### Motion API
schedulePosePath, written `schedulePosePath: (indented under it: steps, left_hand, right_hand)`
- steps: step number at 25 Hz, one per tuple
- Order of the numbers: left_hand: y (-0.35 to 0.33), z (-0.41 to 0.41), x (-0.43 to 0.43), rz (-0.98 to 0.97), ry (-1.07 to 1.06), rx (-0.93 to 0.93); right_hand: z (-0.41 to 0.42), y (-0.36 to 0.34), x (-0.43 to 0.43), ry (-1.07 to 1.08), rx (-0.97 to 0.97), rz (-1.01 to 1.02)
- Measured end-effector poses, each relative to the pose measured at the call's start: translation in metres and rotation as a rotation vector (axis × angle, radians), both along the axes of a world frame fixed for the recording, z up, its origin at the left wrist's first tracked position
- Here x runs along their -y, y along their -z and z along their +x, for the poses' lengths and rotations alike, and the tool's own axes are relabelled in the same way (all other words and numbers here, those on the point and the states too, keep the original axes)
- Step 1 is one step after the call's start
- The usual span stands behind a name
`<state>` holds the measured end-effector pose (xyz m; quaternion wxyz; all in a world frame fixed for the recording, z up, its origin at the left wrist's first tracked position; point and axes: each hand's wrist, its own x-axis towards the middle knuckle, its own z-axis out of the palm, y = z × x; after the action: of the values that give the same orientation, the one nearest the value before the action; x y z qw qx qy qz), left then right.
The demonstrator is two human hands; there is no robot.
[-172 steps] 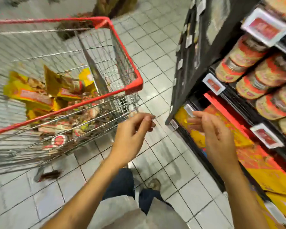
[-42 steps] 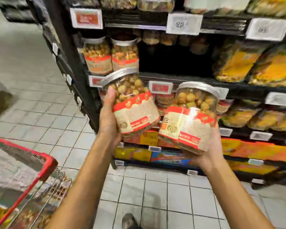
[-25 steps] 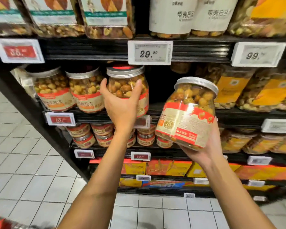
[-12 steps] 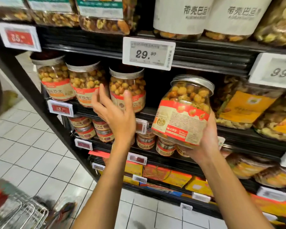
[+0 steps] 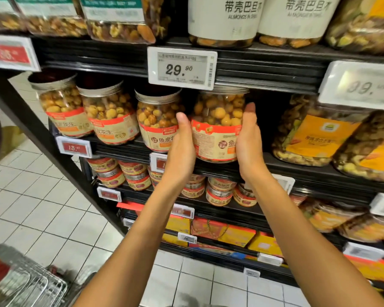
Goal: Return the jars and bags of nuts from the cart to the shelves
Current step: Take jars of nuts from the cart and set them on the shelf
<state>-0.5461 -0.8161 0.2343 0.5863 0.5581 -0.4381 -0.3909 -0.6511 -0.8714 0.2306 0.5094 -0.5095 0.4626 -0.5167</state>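
Note:
A clear jar of coated nuts (image 5: 217,131) with a silver lid and a red-and-tan label stands on the black middle shelf (image 5: 284,171), fourth in a row of like jars. My left hand (image 5: 182,149) presses flat against its left side, squeezed between it and the third jar (image 5: 157,122). My right hand (image 5: 249,140) cups its right side, fingers pointing up. The jar is held between both palms, its base at the shelf's front edge. A corner of the wire cart (image 5: 20,284) shows at bottom left; its contents are out of view.
Two more matching jars (image 5: 87,114) stand to the left. Bags of mixed nuts (image 5: 315,138) fill the shelf to the right, past a dark gap. A price tag (image 5: 182,68) hangs just above the jar. Small tins (image 5: 218,191) sit one shelf lower, boxes below them.
My right hand has carried its jar from in front of the shelf onto it, beside the third jar. My left hand has left the third jar and moved to the new jar's left side.

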Motion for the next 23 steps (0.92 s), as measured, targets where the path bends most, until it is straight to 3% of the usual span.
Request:
schedulePosePath:
  steps: [2,5,7,12,19,21,23]
  left_hand:
    - [0.002,0.001,0.007,0.026,-0.006,0.079]
    - [0.015,0.002,-0.006,-0.064,-0.2,0.254]
    - [0.025,0.001,-0.02,-0.125,-0.235,0.19]
    - [0.032,-0.001,-0.029,-0.108,-0.087,0.152]
    - [0.038,0.028,-0.03,-0.117,-0.046,0.055]
    - [0.044,0.046,-0.037,-0.152,-0.196,0.049]
    - [0.051,0.068,-0.047,-0.203,-0.317,0.012]
  right_hand:
    - [0.004,0.005,0.005,0.022,-0.113,-0.084]
    - [-0.002,0.018,0.004,0.037,-0.23,-0.201]
    - [-0.003,0.02,0.004,0.063,-0.258,-0.227]
    - [0.009,0.021,0.013,0.016,-0.152,-0.101]
    - [0.019,0.011,0.003,0.067,-0.201,-0.048]
    - [0.016,0.01,-0.015,0.33,-0.286,-0.205]
    - [0.028,0.014,-0.049,0.358,-0.218,-0.414]
